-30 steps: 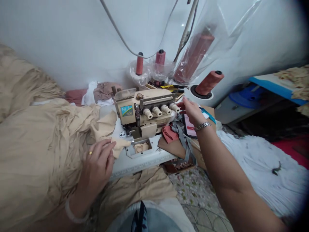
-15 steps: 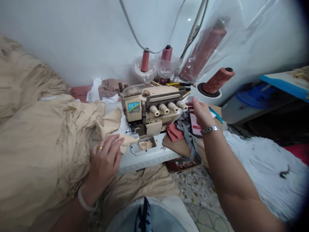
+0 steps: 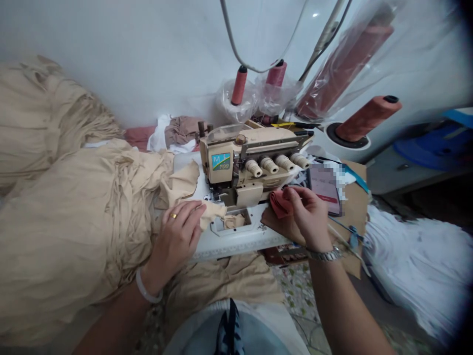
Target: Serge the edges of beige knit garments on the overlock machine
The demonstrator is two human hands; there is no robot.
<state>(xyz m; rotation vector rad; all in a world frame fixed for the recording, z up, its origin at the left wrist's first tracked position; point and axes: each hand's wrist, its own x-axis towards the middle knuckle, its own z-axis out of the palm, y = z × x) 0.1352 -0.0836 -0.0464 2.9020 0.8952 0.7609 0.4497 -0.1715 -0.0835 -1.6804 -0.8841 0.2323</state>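
My left hand (image 3: pixel 182 228) lies with its fingers stretched flat over a small piece of beige fabric (image 3: pixel 213 211) at the front of the overlock sewing machine (image 3: pixel 254 162); its thumb is hidden. Right of the machine, my right hand (image 3: pixel 309 213) has thumb and forefinger pinched together, beside a folded coral cloth (image 3: pixel 280 204). Whatever is between those fingertips, if anything, I cannot make out. A beige scrap (image 3: pixel 234 221) sits in the recess of the machine bed. More beige fabric (image 3: pixel 181 185) spreads from the machine's left side.
Heaps of beige fabric (image 3: pixel 55 217) fill the left. Coral thread cones (image 3: pixel 369 121) stand behind and to the right. A phone (image 3: pixel 325 187) rests on cardboard (image 3: pixel 354 197) at the right. White fabric (image 3: pixel 417 261) is piled farther right; a cable (image 3: pixel 231 39) hangs above.
My right hand has come down and back from beside the phone to the coral cloth. Grey strips that lay over the cardboard no longer show there. My left hand stays on the beige fabric.
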